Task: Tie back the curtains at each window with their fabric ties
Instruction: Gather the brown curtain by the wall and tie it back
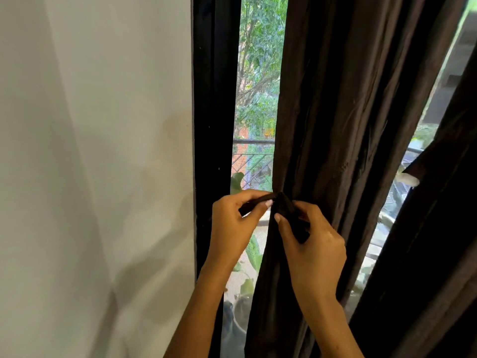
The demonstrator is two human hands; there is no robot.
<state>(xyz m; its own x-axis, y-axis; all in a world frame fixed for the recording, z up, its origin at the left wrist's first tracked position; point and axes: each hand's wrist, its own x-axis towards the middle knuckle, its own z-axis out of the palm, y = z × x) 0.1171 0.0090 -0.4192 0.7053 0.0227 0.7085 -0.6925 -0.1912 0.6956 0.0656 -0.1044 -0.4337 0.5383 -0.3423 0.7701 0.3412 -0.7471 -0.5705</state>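
A dark brown curtain (335,112) hangs gathered in front of the window, narrowed at mid height. A dark fabric tie (286,208) wraps it there. My left hand (232,226) pinches one end of the tie, which sticks out to the left. My right hand (312,249) grips the other end, which runs down and right against the curtain. The two ends cross at the curtain's left edge, between my thumbs.
A white wall (98,164) fills the left half. The black window frame (211,112) stands beside it, with a mesh screen (258,86) showing trees and potted plants outside. A second dark curtain panel (444,228) hangs at the far right.
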